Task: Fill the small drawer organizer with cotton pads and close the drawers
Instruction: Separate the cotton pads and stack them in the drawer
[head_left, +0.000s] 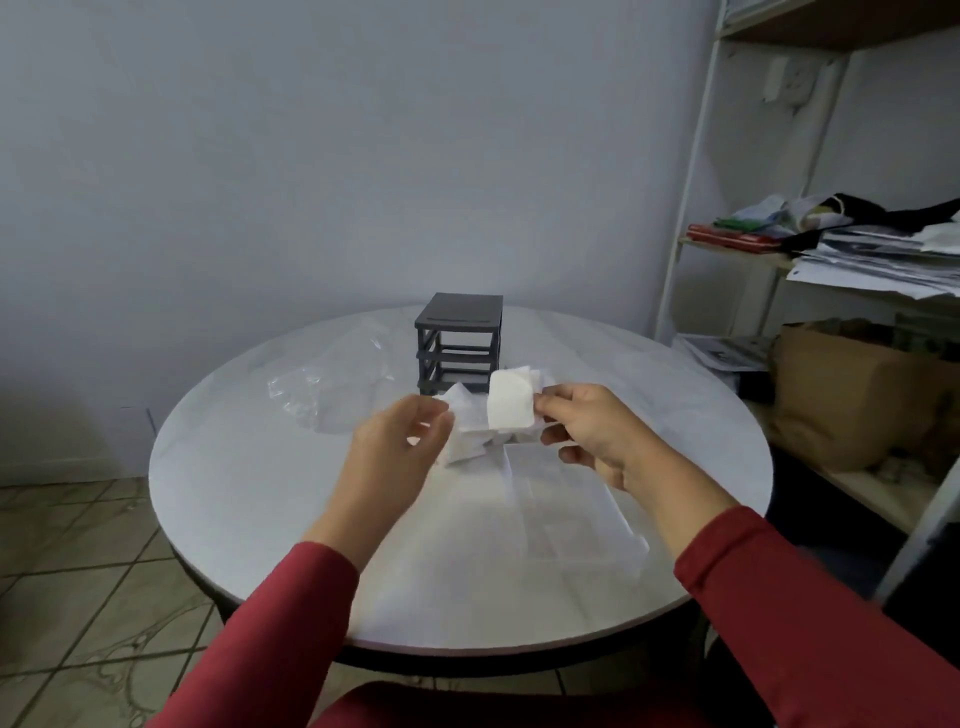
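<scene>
A small dark grey drawer organizer (458, 343) stands at the far middle of the round white table (260, 467); its frame slots look open, with no drawers seen in them. My right hand (587, 431) pinches a stack of white square cotton pads (511, 400) and holds it upright just in front of the organizer. My left hand (400, 447) hovers beside it with fingers apart, holding nothing. Under and between my hands lies a loose heap of more white cotton pads (467, 441).
A crumpled clear plastic bag (332, 389) lies left of the organizer. Transparent drawer-like pieces (561, 519) lie on the table near me. A white shelf (779, 260) with papers and a brown paper bag (841, 395) stands at the right.
</scene>
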